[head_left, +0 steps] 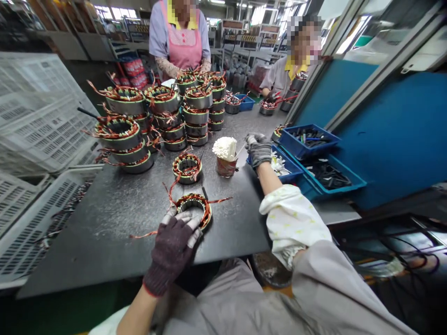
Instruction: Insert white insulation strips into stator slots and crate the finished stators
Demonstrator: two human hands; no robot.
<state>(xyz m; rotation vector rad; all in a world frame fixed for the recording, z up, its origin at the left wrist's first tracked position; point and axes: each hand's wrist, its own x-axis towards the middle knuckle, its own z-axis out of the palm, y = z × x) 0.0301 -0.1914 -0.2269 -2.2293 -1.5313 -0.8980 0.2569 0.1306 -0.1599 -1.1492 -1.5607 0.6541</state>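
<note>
A wound motor stator with copper coils and loose red wires lies on the dark table in front of me. My left hand, in a dark knit glove, rests on its near rim and holds it down. My right hand, in a grey glove, reaches out beside a red cup full of white sticks and pinches one thin white stick. A second stator lies just beyond the first, left of the cup.
Stacks of stators fill the far table. Blue bins with small parts sit right of my right hand. White plastic crates stand at the left. A person in a pink apron and a seated person work across the table.
</note>
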